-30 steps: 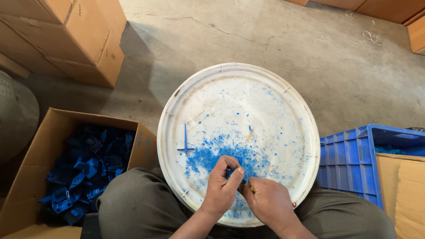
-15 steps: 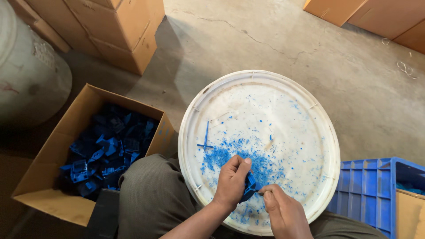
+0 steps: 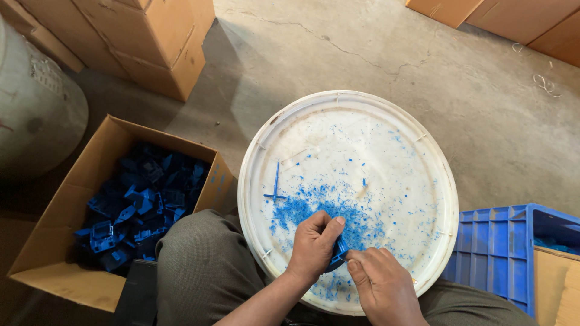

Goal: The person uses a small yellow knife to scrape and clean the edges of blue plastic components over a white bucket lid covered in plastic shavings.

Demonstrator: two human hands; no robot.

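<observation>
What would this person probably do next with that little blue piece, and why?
Probably go on trimming it over the white lid. The left hand grips the blue piece, the right hand works at its edge, and blue shavings lie beneath.

The round white lid [image 3: 362, 145] looks like scuffed matt plastic, dusted with blue plastic shavings [image 3: 302, 208]. The small blue part [image 3: 338, 253] between the hands is smooth plastic, as is the ribbed blue crate [image 3: 495, 253]. The open box [image 3: 66, 229] is plain brown cardboard. The floor [image 3: 374, 54] is rough, cracked concrete.
</observation>
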